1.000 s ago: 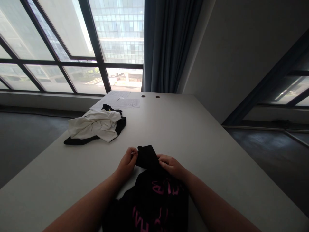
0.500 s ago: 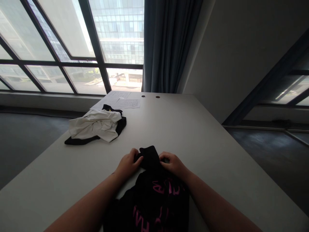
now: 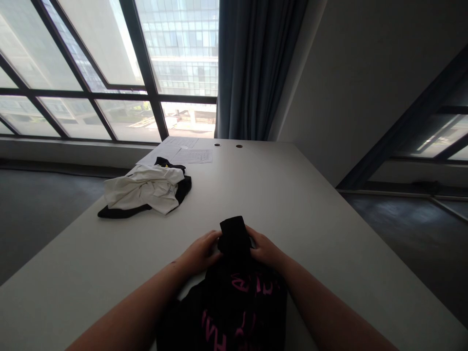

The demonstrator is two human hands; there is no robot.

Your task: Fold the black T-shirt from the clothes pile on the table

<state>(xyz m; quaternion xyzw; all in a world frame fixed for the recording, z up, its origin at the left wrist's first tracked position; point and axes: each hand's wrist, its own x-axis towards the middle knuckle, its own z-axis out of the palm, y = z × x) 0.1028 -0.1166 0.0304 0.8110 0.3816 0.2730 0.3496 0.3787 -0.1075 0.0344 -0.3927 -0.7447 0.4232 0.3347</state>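
Observation:
A black garment (image 3: 234, 297) with pink lettering lies bunched on the white table, close to my body. Its narrow, folded black end (image 3: 234, 236) points away from me. My left hand (image 3: 204, 249) grips the left side of that end, with thumb and fingers curled at the fabric. On the opposite side my right hand (image 3: 263, 247) holds the cloth, its fingertips partly hidden behind it. The garment's near part runs out of the bottom of the view.
A white garment (image 3: 146, 187) rests in a heap on black cloth (image 3: 124, 213) at the table's left. Paper sheets (image 3: 192, 155) lie at the far left corner. The white table (image 3: 292, 204) reaches towards a dark blue curtain (image 3: 252, 68) and windows.
The narrow black end has shifted slightly to the right and straightened, now standing between both hands. My left hand has moved a little right and lower. The white garment has not moved.

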